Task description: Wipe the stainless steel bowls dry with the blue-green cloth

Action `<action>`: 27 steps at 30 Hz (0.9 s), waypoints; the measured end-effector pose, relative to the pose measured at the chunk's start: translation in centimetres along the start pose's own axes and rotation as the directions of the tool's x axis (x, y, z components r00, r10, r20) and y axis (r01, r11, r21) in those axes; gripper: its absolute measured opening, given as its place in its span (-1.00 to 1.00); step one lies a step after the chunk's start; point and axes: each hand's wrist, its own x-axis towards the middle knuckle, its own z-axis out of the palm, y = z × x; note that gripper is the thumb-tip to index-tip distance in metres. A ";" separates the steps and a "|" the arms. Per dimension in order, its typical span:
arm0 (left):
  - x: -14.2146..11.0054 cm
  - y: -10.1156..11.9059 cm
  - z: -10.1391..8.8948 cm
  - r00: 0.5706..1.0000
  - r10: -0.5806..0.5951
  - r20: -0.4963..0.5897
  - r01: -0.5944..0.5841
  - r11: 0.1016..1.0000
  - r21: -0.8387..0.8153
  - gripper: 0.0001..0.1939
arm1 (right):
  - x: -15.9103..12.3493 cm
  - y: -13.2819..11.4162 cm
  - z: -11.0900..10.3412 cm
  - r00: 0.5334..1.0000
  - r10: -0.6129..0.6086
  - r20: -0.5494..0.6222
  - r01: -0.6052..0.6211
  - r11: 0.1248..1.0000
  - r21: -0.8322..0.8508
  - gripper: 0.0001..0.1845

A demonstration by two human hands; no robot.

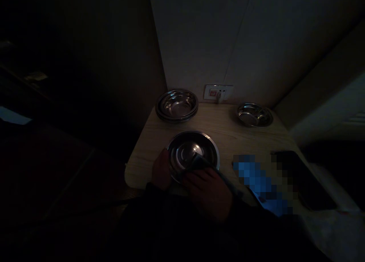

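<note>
A shiny metal bowl (pixel 182 150) stands near the front of a small wooden table, its hollow facing up. My left hand (pixel 162 170) is closed on the bowl's left rim. Over the near right part of the bowl lies my right hand (pixel 208 189), its fingers pressed on a dark cloth (pixel 201 162). Part of the cloth reaches into the bowl, and another part shows beyond the hand's right side. Dim light hides the fingertips of both hands.
Behind the bowl sit a stack of metal bowls (pixel 176 104) and, to the right, another metal bowl (pixel 253 115). A wall socket (pixel 218 92) holds a plug. On the right of the wooden table (pixel 222 123) lie a blurred blue object (pixel 256 182) and a dark flat object (pixel 308 182).
</note>
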 end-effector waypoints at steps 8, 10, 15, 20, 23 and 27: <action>0.2 0.1 0.2 1.000 0.011 -0.011 -0.012 0.999 -0.045 -0.58 | -0.6 -0.3 1.3 0.987 -0.113 -0.111 0.107 0.993 -0.059 -0.69; 0.3 0.2 0.1 1.000 0.014 -0.014 -0.015 1.000 -0.027 -0.59 | -0.8 -0.1 1.0 0.985 -0.140 -0.105 0.134 0.989 -0.060 -0.69; 0.1 0.2 0.3 1.000 0.021 -0.010 -0.022 0.999 -0.037 -0.58 | -2.9 0.8 -0.7 0.990 -0.115 -0.084 0.110 0.992 -0.058 -0.69; -0.1 -0.5 0.4 0.999 -0.007 -0.042 0.004 0.998 -0.063 -0.57 | -0.2 -0.8 0.3 0.999 0.019 -0.031 -0.017 0.997 0.073 -0.69; 0.0 -0.6 0.3 0.998 0.007 -0.064 -0.012 0.997 -0.078 -0.59 | 0.6 -0.8 -0.1 0.997 0.044 0.059 -0.049 0.995 0.091 -0.67; -0.2 -0.3 0.5 0.999 0.042 0.003 -0.042 0.995 -0.092 -0.59 | -0.1 0.2 -1.7 0.979 0.039 0.202 -0.043 0.999 0.017 -0.72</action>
